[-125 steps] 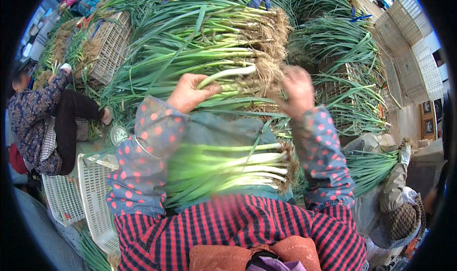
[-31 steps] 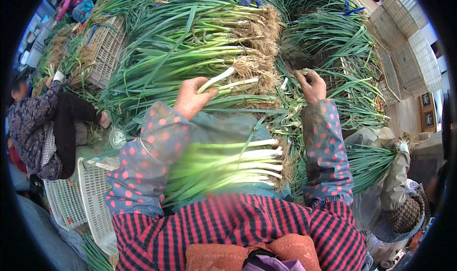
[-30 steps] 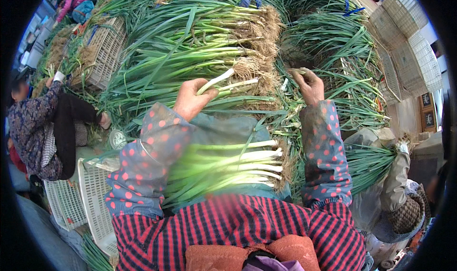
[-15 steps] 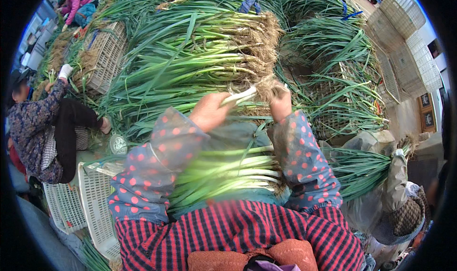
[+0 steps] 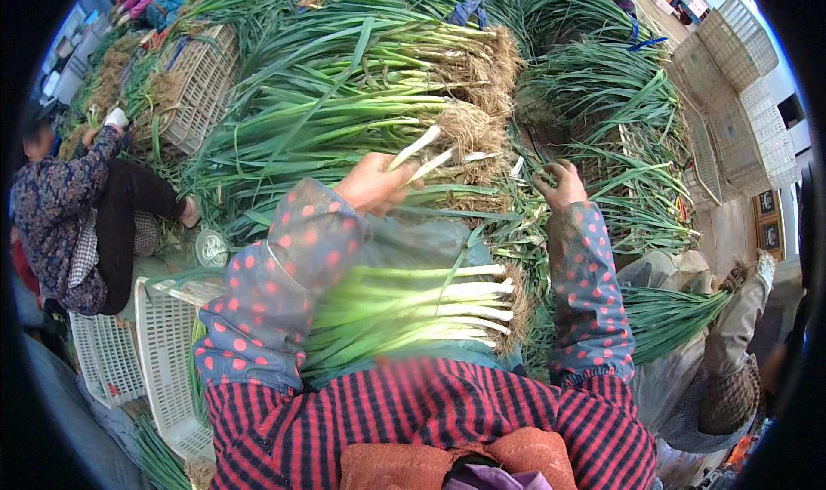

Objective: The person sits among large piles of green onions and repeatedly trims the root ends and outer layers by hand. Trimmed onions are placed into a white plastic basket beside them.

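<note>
My left hand (image 5: 376, 183) is closed round the white stems of a couple of green onions (image 5: 419, 146), whose brown, bushy roots point up and away from me. To the right, apart from these stems, my right hand (image 5: 561, 185) has its fingers loosely bent and spread, with nothing seen in them. A pale scrap of peel (image 5: 516, 167) is just left of its fingertips. On my lap lies a row of clean green onions (image 5: 422, 305), white ends to the right. Beyond my hands spreads a large heap of unpeeled green onions (image 5: 344, 103), roots to the right.
More onion bunches (image 5: 602, 86) lie at the far right, beside stacked plastic crates (image 5: 731, 103). Another white crate (image 5: 176, 361) stands at my left. A co-worker in a flowered jacket (image 5: 64, 189) sits at the left; another's sleeve (image 5: 731, 326) is at the right, by a bunch.
My right hand has let go of the root end and moved right, its fingers spreading. My left hand keeps hold of the green onions, their roots now tilted up and away.
</note>
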Demonstrator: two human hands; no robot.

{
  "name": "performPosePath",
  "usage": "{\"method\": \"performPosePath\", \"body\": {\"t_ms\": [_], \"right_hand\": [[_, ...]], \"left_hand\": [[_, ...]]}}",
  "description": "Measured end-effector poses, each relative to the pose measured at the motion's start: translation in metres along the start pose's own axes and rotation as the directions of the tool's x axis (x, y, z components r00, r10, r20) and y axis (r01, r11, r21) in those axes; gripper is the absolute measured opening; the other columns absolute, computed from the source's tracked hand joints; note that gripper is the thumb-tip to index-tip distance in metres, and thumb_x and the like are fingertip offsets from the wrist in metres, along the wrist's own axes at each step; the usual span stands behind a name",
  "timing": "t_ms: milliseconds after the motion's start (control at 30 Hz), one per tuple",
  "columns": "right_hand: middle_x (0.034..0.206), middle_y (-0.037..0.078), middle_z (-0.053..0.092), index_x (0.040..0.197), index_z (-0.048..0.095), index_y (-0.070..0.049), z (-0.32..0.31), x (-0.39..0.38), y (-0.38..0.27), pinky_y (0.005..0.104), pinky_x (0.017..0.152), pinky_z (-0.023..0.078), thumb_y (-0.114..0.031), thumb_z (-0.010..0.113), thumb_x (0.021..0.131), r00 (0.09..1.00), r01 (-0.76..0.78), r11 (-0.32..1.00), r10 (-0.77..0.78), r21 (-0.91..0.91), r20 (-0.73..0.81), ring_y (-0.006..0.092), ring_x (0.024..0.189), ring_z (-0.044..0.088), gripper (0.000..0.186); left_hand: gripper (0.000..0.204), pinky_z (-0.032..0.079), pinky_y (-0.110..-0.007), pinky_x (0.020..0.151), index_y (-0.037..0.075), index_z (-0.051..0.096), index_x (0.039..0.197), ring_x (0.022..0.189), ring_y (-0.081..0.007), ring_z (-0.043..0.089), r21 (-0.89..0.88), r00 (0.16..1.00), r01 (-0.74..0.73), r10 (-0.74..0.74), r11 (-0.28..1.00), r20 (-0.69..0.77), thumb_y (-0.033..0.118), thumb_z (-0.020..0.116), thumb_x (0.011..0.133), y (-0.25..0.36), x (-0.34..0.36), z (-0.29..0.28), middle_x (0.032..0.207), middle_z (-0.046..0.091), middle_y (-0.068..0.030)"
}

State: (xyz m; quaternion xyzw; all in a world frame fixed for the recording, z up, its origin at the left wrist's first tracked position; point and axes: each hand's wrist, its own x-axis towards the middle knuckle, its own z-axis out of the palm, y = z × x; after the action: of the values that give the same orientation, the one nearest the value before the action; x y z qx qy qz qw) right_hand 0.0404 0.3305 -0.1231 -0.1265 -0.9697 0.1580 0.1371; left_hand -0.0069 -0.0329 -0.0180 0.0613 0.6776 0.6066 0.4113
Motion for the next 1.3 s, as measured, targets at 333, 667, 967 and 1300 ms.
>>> {"method": "performPosePath", "body": {"t_ms": [333,667,967,1300], "right_hand": [[0.080,0.001,0.055,0.104,0.055,-0.004,-0.013,-0.014,-0.168,0.0225,0.052,0.037,-0.009,0.065,0.079,0.893,-0.426,0.068,-0.127,0.902,0.431,0.0089,0.060,0.046,0.028],[0.082,0.004,0.060,0.111,0.054,-0.001,-0.031,-0.033,-0.110,0.0274,0.057,0.045,-0.005,0.069,0.071,0.847,-0.463,0.306,-0.124,0.832,0.517,0.0119,0.069,0.056,0.042],[0.086,0.011,0.063,0.095,0.065,-0.006,-0.037,-0.016,-0.072,0.0312,0.067,0.048,-0.018,0.066,0.080,0.995,0.093,0.951,-0.096,0.296,-0.006,0.0225,0.076,0.061,0.020],[0.084,0.012,0.061,0.090,0.062,-0.001,-0.044,-0.029,-0.155,0.0343,0.070,0.045,-0.012,0.066,0.076,0.877,0.422,0.686,-0.475,0.593,-0.074,0.0289,0.079,0.058,0.019]], "left_hand": [[0.030,0.017,-0.021,0.035,0.000,0.057,0.092,0.038,-0.0033,0.025,0.085,0.997,-0.074,0.076,0.994,-0.023,0.030,0.054,0.090,-0.005,0.004,0.013,0.055,0.041,0.0042],[0.029,0.040,-0.026,0.048,0.001,0.061,0.099,0.050,-0.0079,0.047,0.507,0.957,-0.247,0.291,0.826,-0.009,0.026,0.059,0.085,-0.028,0.024,-0.001,0.064,0.054,0.0009],[0.027,0.014,-0.020,0.036,0.000,0.054,0.093,0.041,-0.0017,0.022,-0.041,0.987,0.056,-0.049,0.998,0.154,0.027,0.053,0.091,-0.011,0.007,-0.024,0.054,0.029,0.0088],[0.029,0.016,-0.020,0.036,-0.001,0.055,0.094,0.041,-0.0013,0.025,-0.041,0.971,0.051,-0.040,0.998,0.237,0.027,0.058,0.088,-0.007,0.002,-0.014,0.055,0.038,0.0078]]}}
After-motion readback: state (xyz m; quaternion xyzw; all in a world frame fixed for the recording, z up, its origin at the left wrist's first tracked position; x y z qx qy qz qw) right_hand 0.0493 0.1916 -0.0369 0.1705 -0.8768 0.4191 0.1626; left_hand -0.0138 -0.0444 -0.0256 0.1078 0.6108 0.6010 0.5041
